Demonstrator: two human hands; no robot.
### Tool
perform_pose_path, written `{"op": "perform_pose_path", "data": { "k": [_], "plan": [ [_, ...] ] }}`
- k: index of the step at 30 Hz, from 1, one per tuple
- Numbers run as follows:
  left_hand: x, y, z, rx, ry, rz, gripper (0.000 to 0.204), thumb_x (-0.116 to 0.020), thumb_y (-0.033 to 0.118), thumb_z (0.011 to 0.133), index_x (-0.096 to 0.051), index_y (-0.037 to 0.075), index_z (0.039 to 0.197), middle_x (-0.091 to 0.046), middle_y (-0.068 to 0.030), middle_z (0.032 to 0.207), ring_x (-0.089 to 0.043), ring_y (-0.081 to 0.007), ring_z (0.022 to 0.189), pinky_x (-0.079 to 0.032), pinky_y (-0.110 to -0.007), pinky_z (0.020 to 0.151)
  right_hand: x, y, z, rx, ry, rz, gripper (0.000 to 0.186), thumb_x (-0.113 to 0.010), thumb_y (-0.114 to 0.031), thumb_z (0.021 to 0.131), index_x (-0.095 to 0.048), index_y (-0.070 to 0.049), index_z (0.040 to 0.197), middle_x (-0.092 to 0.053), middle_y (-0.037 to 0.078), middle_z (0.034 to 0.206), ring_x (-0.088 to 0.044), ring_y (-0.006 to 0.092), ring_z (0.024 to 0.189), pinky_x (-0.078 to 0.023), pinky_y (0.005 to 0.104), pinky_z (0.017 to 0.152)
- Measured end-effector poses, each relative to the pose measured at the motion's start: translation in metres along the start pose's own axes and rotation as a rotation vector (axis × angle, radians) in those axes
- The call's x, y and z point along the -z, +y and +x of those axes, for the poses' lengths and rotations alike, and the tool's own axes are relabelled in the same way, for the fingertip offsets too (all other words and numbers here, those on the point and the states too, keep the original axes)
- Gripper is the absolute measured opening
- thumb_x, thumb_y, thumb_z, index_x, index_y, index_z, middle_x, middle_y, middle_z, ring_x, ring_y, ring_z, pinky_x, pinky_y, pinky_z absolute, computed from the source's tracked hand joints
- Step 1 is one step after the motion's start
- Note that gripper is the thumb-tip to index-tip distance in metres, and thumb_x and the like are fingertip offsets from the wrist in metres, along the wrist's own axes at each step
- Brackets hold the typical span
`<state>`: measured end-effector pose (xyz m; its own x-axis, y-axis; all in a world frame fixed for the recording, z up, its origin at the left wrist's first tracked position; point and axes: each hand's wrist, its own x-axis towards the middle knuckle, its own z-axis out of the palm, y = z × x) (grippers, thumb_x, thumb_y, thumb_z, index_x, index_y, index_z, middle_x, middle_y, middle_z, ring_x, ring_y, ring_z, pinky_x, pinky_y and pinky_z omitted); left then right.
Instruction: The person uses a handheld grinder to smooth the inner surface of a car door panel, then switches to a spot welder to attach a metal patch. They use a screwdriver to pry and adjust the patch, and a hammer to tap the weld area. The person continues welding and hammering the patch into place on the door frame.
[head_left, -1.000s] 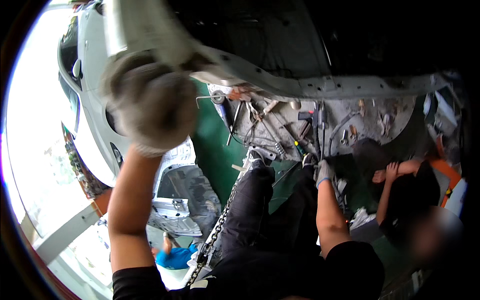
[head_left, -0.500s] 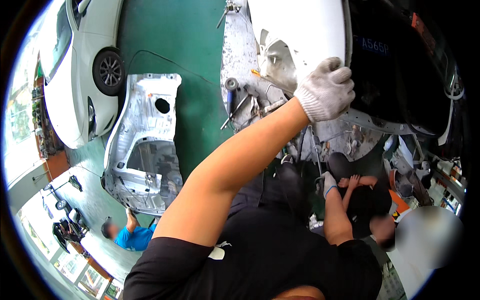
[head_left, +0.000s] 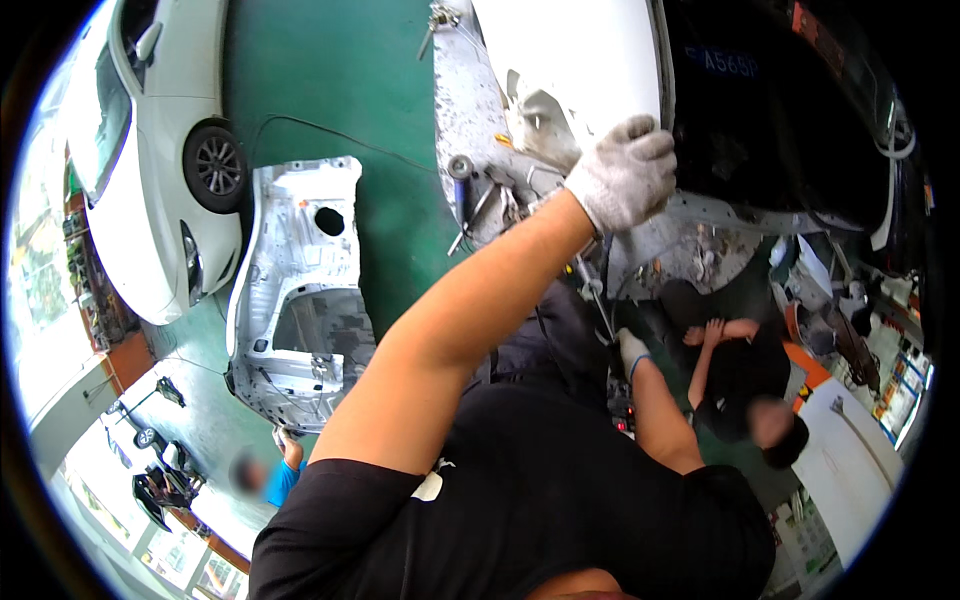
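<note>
My left hand (head_left: 625, 172), in an off-white knit glove, is closed at the edge of a white car body panel (head_left: 575, 55), its fingers curled over the rim beside the dark rear opening of the car. Lower down, nearer my body, my right hand (head_left: 632, 352), also gloved, is closed at the lower end of a long, thin metal rod-shaped tool (head_left: 597, 292). The rod slants up toward the space beneath my left wrist, where its far end is partly hidden. Beside the white panel a crumpled, bare inner section (head_left: 545, 122) shows.
Tools, including a grinder-like one (head_left: 460, 185), lie on a grey platform (head_left: 462, 95). A stripped metal body shell (head_left: 300, 290) and a white car (head_left: 165, 190) are at left. A co-worker in black (head_left: 745, 375) crouches at right; another in blue (head_left: 285, 480) is lower left.
My view has shifted slightly, so the scene sits differently. My left hand stays at the panel edge; my right hand and the rod appear farther left, the rod more slanted.
</note>
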<state>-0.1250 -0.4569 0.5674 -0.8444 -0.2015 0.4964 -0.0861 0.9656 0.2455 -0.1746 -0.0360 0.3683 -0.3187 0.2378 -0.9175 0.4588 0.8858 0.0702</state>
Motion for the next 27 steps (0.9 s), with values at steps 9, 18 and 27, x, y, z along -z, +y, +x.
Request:
{"op": "perform_pose_path", "data": {
  "k": [9, 18, 27],
  "plan": [
    [-0.002, 0.004, 0.001, -0.015, 0.072, -0.062, 0.015, -0.076, 0.032, 0.071, -0.071, 0.020, 0.077, -0.064, 0.0024, 0.099, -0.056, -0.0206, 0.116, -0.043, -0.046, 0.108, -0.022, 0.000, -0.030, 0.077, -0.170, -0.050, 0.065, -0.048, -0.046, 0.099, -0.055, 0.000, 0.145, -0.062, 0.022, 0.138, -0.064, 0.0359, 0.115, -0.048, 0.0470, 0.098],
    [-0.003, 0.003, 0.004, -0.057, -0.035, 0.035, 0.016, -0.076, 0.035, 0.078, -0.074, 0.020, 0.080, -0.068, 0.0027, 0.111, -0.060, -0.0194, 0.116, -0.045, -0.049, 0.102, -0.055, 0.054, 0.023, -0.236, -0.098, 0.325, 0.057, -0.057, -0.054, 0.092, -0.071, -0.003, 0.115, -0.067, 0.017, 0.107, -0.063, 0.0337, 0.095, -0.052, 0.0542, 0.077],
    [-0.001, -0.004, 0.018, -0.200, -0.021, -0.064, 0.024, -0.083, 0.024, 0.070, -0.069, 0.018, 0.089, -0.064, 0.0001, 0.107, -0.062, -0.0247, 0.110, -0.042, -0.048, 0.096, -0.128, 0.093, 0.069, -0.254, -0.005, 0.550, 0.048, -0.058, -0.052, 0.094, -0.070, -0.006, 0.093, -0.066, 0.010, 0.082, -0.062, 0.0271, 0.071, -0.052, 0.0467, 0.067]
  ]
}}
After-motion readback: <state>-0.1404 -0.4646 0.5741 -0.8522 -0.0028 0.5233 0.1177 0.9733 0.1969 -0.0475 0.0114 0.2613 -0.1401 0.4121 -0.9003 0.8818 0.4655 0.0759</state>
